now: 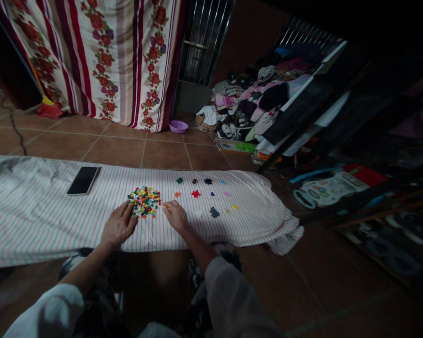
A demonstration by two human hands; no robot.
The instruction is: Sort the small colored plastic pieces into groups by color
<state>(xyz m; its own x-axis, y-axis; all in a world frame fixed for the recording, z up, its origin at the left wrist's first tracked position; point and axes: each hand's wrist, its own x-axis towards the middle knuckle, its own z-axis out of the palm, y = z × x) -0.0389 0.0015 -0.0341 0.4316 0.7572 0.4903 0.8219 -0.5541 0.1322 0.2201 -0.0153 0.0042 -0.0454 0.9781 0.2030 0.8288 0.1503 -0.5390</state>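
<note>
A heap of small multicoloured pieces (145, 199) lies on the striped cloth (49, 220). At its left edge rests my left hand (120, 224), fingers spread and touching the pieces, with nothing gripped. Just right of the heap my right hand (175, 215) is closed in a pinch on a small yellow piece (165, 206). Sorted by colour, small groups lie farther right, among them a red group (196, 194), a black group (207, 181), a dark green group (179, 180), a dark grey group (215, 212), and a yellow group (235, 207).
A phone (83, 180) lies on the cloth left of the heap. Beyond the cloth are a floral curtain (127, 61), a purple bowl (178, 126) on the tiled floor, and a pile of clothes (254, 103). A toy panel (329, 188) stands at the right.
</note>
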